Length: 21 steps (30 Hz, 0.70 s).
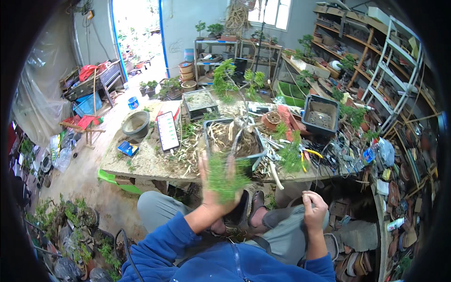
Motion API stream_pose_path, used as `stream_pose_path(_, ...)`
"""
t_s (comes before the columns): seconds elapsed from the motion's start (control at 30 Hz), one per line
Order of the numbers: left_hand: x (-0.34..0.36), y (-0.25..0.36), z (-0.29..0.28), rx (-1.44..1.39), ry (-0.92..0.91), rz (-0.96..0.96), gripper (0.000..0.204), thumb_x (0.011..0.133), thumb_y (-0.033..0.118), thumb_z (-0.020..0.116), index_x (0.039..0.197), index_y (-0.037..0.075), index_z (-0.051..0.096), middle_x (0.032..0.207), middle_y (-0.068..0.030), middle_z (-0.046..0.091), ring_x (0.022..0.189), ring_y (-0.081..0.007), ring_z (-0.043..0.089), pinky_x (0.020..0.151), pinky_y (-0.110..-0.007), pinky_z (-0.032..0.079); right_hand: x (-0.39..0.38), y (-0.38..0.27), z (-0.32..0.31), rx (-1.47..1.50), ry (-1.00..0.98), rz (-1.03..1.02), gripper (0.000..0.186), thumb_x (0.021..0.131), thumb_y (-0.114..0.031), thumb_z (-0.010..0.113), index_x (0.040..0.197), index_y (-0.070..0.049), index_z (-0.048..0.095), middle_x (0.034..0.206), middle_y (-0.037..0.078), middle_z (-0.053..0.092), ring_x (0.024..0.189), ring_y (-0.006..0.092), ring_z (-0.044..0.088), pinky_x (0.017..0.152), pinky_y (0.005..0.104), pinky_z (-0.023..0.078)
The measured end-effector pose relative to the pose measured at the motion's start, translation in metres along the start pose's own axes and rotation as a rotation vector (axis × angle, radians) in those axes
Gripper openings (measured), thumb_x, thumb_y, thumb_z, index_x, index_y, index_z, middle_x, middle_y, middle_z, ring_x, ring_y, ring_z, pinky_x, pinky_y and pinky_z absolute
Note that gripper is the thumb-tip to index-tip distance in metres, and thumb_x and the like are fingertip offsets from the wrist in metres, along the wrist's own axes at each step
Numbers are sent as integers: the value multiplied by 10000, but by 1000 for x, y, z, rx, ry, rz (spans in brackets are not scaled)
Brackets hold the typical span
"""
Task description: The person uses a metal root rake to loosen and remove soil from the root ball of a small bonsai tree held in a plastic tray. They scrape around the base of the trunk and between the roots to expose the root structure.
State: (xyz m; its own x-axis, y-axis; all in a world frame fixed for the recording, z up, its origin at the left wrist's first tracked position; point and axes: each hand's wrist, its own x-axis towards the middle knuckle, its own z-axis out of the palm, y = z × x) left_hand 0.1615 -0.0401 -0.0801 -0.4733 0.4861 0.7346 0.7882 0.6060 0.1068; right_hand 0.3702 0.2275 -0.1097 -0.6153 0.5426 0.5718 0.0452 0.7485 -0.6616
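My left hand (217, 205) reaches up to the pot, its stretched fingers blurred and partly hidden by a tuft of green foliage (227, 176) on the near side of a small tree. The tree's bare, bent trunk (238, 136) rises from a dark rectangular pot (260, 154) holding soil and pale root-like pieces. Further green tufts (226, 80) top its upper branches. My right hand (315, 207) is above my right knee with fingers curled and thumb pressed to them; anything in that pinch is too small to make out.
Yellow-handled pliers (304, 159), clippings and tools lie to the pot's right. A phone (167, 131), a round grey pot (136, 124) and a small blue box (128, 148) are on the left. A dark square pot (321, 114) stands far right. A leaning ladder (392, 70) and crowded shelves line the right side.
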Motion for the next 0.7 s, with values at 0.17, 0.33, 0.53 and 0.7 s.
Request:
stream_pose_path(0.17, 6, 45, 11, -371, -67, 160, 542, 782, 201, 796, 1283, 24, 690, 1557, -213, 513, 1518, -585, 277, 1252, -678, 197, -59, 61, 13, -413, -258, 61, 577, 828, -243, 803, 1343, -26, 658, 1508, 237, 542, 1370, 457, 488, 1157, 513, 410)
stream_pose_path(0.33, 9, 31, 13, -623, 68, 88, 272, 838, 89, 817, 1106, 63, 774, 1074, -141, 795, 1027, -327, 775, 995, -480, 575, -142, 85, 62, -231, -464, 202, 661, 959, -331, 681, 1523, -28, 518, 1609, 331, 361, 1414, 532, 412, 1192, 565, 351)
stream_pose_path(0.53, -9, -8, 2, -871, -35, -809, 244, 910, 28, 792, 1151, -11, 772, 715, 19, 678, 624, -14, 564, 562, -206, 437, -136, 106, 68, -211, -495, 179, 664, 924, -287, 703, 1508, -21, 533, 1594, 337, 361, 1381, 545, 426, 1177, 574, 358)
stream_pose_path(0.7, -45, 2, 5, -758, -92, -730, 366, 878, 23, 820, 1226, -51, 730, 786, -4, 703, 704, -55, 616, 654, -239, 516, -128, 109, 56, -272, -519, 192, 622, 917, -270, 705, 1468, -14, 573, 1565, 364, 384, 1366, 557, 432, 1162, 580, 372)
